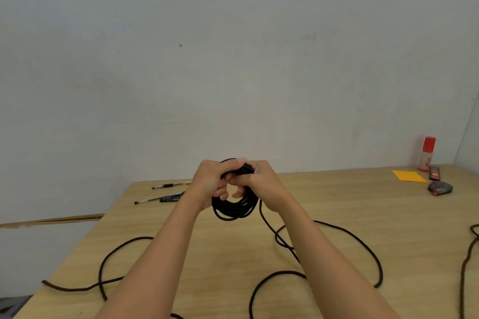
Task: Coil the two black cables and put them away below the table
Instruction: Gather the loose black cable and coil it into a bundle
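Black coil (234,212) above table (337,202) centre

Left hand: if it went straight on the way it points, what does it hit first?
The left hand grips the black cable coil, so that is met at once. Next in line is probably the right hand, which holds the same coil from the other side. Depth is unclear from this one view.

Head-worn view, forward-down over near table (233,254)

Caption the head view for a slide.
Left hand and right hand grip a black cable coil above the wooden table, loose tail trailing.
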The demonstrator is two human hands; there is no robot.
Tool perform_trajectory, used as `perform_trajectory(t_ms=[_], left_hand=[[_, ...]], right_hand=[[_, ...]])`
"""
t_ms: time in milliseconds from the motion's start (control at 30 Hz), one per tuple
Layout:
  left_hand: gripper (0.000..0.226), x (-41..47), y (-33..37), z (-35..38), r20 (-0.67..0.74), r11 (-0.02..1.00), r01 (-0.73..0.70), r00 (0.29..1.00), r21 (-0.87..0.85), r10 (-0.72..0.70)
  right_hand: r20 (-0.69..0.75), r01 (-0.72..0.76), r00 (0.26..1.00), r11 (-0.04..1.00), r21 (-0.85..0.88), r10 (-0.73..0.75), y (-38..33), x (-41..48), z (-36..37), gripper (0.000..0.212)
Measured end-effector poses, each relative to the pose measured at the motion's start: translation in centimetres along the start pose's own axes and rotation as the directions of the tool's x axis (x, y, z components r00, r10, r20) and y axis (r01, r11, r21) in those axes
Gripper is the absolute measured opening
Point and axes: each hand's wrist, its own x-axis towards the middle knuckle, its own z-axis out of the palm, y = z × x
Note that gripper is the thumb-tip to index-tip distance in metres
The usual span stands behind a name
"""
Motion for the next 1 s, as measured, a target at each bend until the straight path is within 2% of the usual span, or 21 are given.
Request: perform_trajectory(t_ms=[67,133,200,233,267,300,333,367,400,433,467,500,567,633,667,733,800,867,933,1000], left_hand=[[0.047,-0.2,-0.4,0.5,-0.064,1.0,-0.014,0.998,-0.011,0.013],[0.042,-0.1,-1.0,1.1,-0.173,0.996,-0.07,0.982,0.052,0.077],[0.058,0.2,-1.5,1.2,-0.34,0.994,-0.067,0.936,0.087,0.093],[0.069,0.5,-1.8,1.0,-0.399,1.0,-0.014,0.917,0.02,0.02],[0.075,0.7,-2.0,0.8,-0.407,0.993,0.092,0.906,-0.077,-0.116],[0.079,0.6,-2.4,0.9,-0.344,0.953,0.254,0.89,-0.167,-0.298],[0.085,0.3,-3.0,1.3,-0.197,0.867,0.443,0.851,-0.227,-0.486],[0.091,-0.1,-3.7,1.9,0.01,0.76,0.606,0.784,-0.235,-0.621],[0.095,-0.8,-4.1,2.8,0.197,0.669,0.704,0.71,-0.241,-0.676],[0.095,-0.9,-4.6,3.6,0.332,0.605,0.746,0.665,-0.277,-0.669],[0.089,-1.0,-4.6,4.3,0.407,0.559,0.756,0.654,-0.341,-0.637],[0.076,-1.0,-4.5,4.8,0.444,0.513,0.734,0.678,-0.445,-0.586],[0.04,-0.6,-3.4,4.9,0.406,0.405,0.621,0.765,-0.671,-0.5],[0.038,0.1,-2.2,4.1,0.336,0.337,0.486,0.846,-0.806,-0.415],[0.039,0.3,-1.6,3.7,0.315,0.343,0.443,0.874,-0.829,-0.37],[0.033,0.2,-0.9,2.8,0.291,0.442,0.422,0.897,-0.791,-0.334],[0.03,-0.1,-0.5,2.2,0.255,0.558,0.422,0.9,-0.715,-0.353],[0.032,-0.3,-0.5,2.0,0.17,0.625,0.391,0.908,-0.676,-0.384],[0.037,-0.4,-0.5,1.8,0.101,0.662,0.369,0.908,-0.652,-0.406],[0.05,-0.2,-0.4,1.5,0.08,0.666,0.409,0.881,-0.624,-0.466]], right_hand=[[-0.11,-0.02,0.994,0.997,-0.07,0.012,0.6,0.2,0.5,0.004],[-0.222,-0.06,0.975,0.984,-0.169,0.021,0.9,0.8,0.8,0.005],[-0.353,-0.097,0.936,0.969,-0.229,0.011,1.0,1.4,0.6,0.011],[-0.423,-0.107,0.906,0.967,-0.231,-0.001,1.0,1.7,0.4,0.016],[-0.485,-0.109,0.874,0.972,-0.209,-0.007,0.7,1.8,0.2,0.019],[-0.538,-0.095,0.843,0.98,-0.173,-0.013,0.5,2.0,0.0,0.02],[-0.579,-0.079,0.815,0.987,-0.137,-0.015,0.0,2.1,-0.1,0.021],[-0.605,-0.057,0.796,0.993,-0.105,-0.018,-0.3,2.3,-0.1,0.022],[-0.61,-0.039,0.792,0.997,-0.061,-0.006,-0.7,2.4,0.1,0.022],[-0.605,-0.021,0.796,1.0,-0.005,0.014,-1.2,2.4,0.3,0.021],[-0.592,-0.004,0.805,0.998,0.065,0.042,-1.6,2.3,0.6,0.02],[-0.579,0.007,0.812,0.99,0.14,0.076,-1.9,2.2,0.8,0.019],[-0.561,0.02,0.815,0.961,0.276,0.144,-2.5,1.9,0.5,0.019],[-0.534,-0.001,0.818,0.929,0.371,0.214,-2.4,1.5,-0.2,0.021],[-0.506,-0.03,0.825,0.914,0.406,0.252,-2.4,1.2,-0.5,0.021],[-0.434,-0.097,0.846,0.889,0.447,0.31,-2.0,0.6,-0.9,0.016],[-0.377,-0.159,0.862,0.889,0.43,0.337,-1.4,0.3,-1.1,0.013],[-0.365,-0.215,0.861,0.903,0.373,0.355,-0.6,0.2,-1.0,0.014],[-0.36,-0.251,0.857,0.91,0.331,0.368,0.0,0.2,-0.8,0.016],[-0.342,-0.284,0.86,0.912,0.297,0.379,0.6,0.2,-0.4,0.018]])
